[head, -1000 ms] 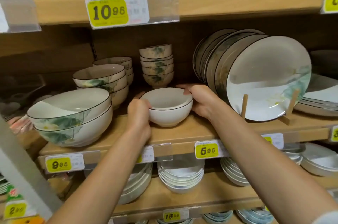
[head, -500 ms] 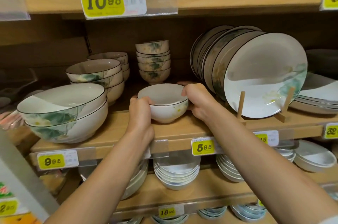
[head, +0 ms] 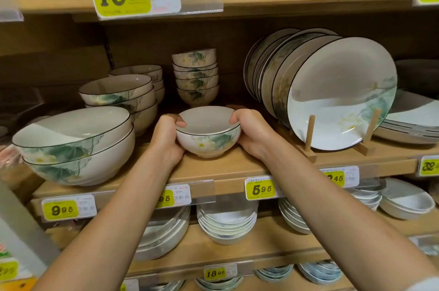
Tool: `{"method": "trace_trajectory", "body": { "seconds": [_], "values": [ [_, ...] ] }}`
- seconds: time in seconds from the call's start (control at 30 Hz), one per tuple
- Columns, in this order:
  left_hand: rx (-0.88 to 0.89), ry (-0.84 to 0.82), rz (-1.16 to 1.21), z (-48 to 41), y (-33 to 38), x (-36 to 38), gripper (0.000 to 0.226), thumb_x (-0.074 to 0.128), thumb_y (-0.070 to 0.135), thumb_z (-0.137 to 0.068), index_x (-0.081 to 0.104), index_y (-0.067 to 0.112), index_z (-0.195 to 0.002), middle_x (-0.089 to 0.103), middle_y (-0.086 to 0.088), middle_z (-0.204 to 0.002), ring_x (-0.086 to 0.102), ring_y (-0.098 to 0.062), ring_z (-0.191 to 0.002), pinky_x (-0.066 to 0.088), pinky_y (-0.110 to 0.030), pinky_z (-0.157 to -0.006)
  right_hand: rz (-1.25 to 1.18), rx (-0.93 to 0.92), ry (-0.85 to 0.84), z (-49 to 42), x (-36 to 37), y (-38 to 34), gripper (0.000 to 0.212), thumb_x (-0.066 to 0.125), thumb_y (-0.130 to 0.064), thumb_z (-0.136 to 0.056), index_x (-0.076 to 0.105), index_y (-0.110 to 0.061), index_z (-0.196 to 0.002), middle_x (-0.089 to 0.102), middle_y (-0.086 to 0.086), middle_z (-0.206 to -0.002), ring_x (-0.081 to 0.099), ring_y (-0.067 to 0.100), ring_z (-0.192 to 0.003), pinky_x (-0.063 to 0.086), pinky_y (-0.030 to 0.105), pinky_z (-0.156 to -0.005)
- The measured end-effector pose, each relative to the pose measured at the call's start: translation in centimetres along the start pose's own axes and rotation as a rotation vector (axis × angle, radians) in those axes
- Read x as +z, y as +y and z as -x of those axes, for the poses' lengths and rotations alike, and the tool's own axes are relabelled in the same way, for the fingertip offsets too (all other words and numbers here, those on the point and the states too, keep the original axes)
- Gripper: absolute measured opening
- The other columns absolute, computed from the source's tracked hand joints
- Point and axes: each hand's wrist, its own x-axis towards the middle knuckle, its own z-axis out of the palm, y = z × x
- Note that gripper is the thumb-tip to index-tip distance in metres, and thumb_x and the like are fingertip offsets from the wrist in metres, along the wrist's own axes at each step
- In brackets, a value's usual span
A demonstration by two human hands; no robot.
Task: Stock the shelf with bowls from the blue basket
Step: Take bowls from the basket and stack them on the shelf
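A small white bowl [head: 208,133] with a dark rim and a lotus print stands on the wooden shelf [head: 237,167], near its front. My left hand [head: 166,138] grips its left side, thumb over the rim. My right hand [head: 251,131] grips its right side the same way. Behind it rises a stack of several matching small bowls [head: 196,76]. The lotus print faces me. The blue basket is out of view.
Two large bowls [head: 73,145] sit at the left, with medium bowl stacks [head: 118,95] behind them. Plates lean in a wooden rack [head: 337,93] at the right. Price tags line the shelf edges. Lower shelves hold more bowl stacks [head: 226,224].
Both hands have turned the small bowl on the shelf, so its lotus print now faces front. The view has shifted slightly.
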Motion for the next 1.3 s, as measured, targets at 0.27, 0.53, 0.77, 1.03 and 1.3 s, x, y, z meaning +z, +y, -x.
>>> {"method": "trace_trajectory", "body": {
  "seconds": [0.27,0.53,0.77,1.03,1.3],
  "values": [
    [0.267,-0.023,-0.014,4.2,-3.2,-1.7,0.046,0.056,0.026,-0.077,0.056,0.011,-0.120,0.069,-0.006,-0.107,0.066,-0.016,-0.098,0.053,-0.027,-0.074,0.155,-0.179,0.105,1.2,0.0,2.1,0.039,0.048,-0.040,-0.088,0.054,-0.019,-0.120,0.064,0.001,-0.109,0.061,0.016,-0.101,0.051,0.037,-0.087],
    [0.100,0.074,-0.004,-1.2,-1.0,1.5,0.036,0.043,0.030,-0.095,0.059,0.013,-0.123,0.068,-0.009,-0.109,0.065,-0.022,-0.096,0.052,-0.031,-0.075,0.119,-0.016,0.156,-3.2,3.2,0.9,0.051,0.038,-0.043,-0.097,0.044,-0.015,-0.140,0.057,0.011,-0.131,0.054,0.027,-0.119,0.041,0.042,-0.107],
    [0.052,0.094,0.017,-6.7,0.9,3.3,0.024,0.042,0.035,-0.096,0.059,0.020,-0.087,0.064,-0.006,-0.087,0.061,-0.023,-0.081,0.052,-0.033,-0.078,0.361,-0.150,0.244,-6.7,4.6,-0.2,0.060,0.029,-0.049,-0.101,0.030,-0.013,-0.149,0.037,0.014,-0.150,0.038,0.031,-0.136,0.029,0.042,-0.113],
    [0.141,0.106,-0.029,-9.9,-0.3,3.2,0.049,0.041,0.039,-0.093,0.048,0.015,-0.136,0.062,-0.015,-0.122,0.061,-0.030,-0.108,0.049,-0.045,-0.100,0.394,-0.220,0.263,-8.0,5.0,0.7,0.065,0.032,-0.051,-0.099,0.019,-0.016,-0.153,0.030,0.011,-0.155,0.032,0.032,-0.140,0.027,0.042,-0.112],
    [0.168,0.124,-0.056,-10.4,-0.5,2.8,0.050,0.040,0.040,-0.092,0.047,0.017,-0.136,0.062,-0.013,-0.121,0.060,-0.030,-0.109,0.048,-0.046,-0.100,0.399,-0.195,0.214,-8.4,4.9,0.8,0.067,0.032,-0.052,-0.099,0.015,-0.019,-0.154,0.025,0.010,-0.157,0.027,0.032,-0.142,0.024,0.042,-0.113]
  ]
}}
